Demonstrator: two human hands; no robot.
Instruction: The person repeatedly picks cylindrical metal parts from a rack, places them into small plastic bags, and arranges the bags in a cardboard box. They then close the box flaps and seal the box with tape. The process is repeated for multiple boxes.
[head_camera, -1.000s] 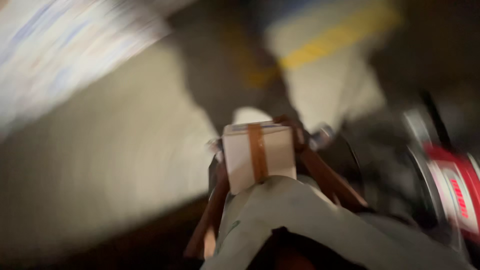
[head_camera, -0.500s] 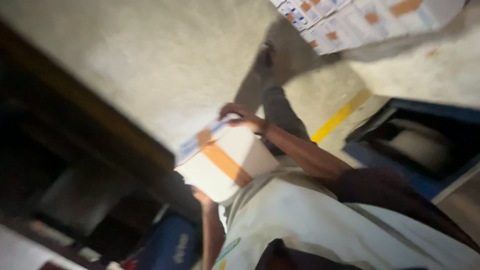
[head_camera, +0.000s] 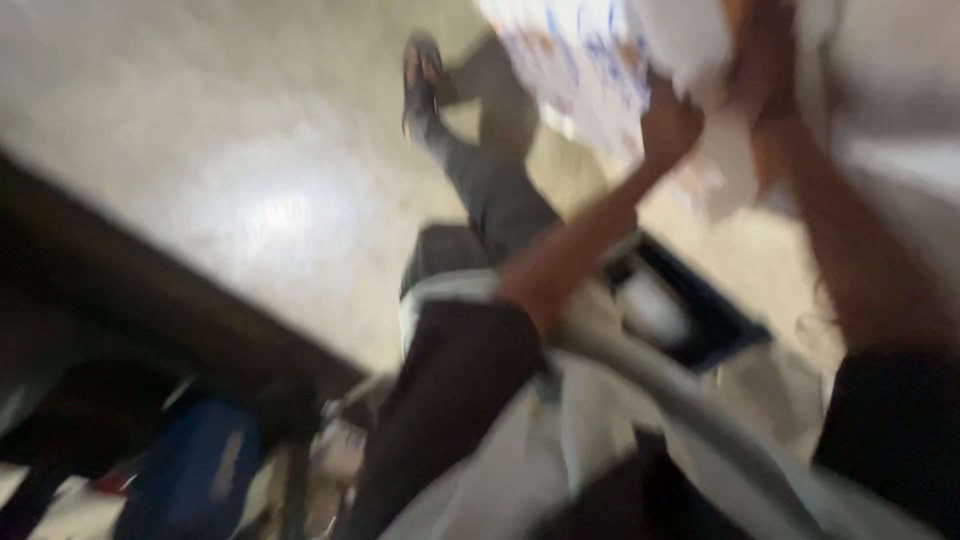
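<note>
**Box going up to the stack**

Since half a second ago, the white box (head_camera: 690, 30) has been travelling from in front of the person's chest up to the top right of the view, and both arms are now reaching upward with it. Blur is smearing everything, so only a pale white patch of it is showing, between and just above the two hands.

The left hand (head_camera: 672, 125) is pressing against the underside of that patch, at its lower left, while the right hand (head_camera: 765, 70) is lying along its right side. Both seem to be bearing on the box, but I cannot tell whether the fingers are spread or closed around it; they are melting into the blur.

Just left of the box, white cartons with blue and orange print (head_camera: 575, 65) are sitting in a stack, touching or nearly touching it. Below the arms, a dark blue crate (head_camera: 725, 320) is resting on the pale concrete floor (head_camera: 250, 200). The person's leg and sandalled foot (head_camera: 422, 75) are stretching out toward the top of the view. A dark sleeve (head_camera: 450, 400) is covering the left upper arm.
</note>
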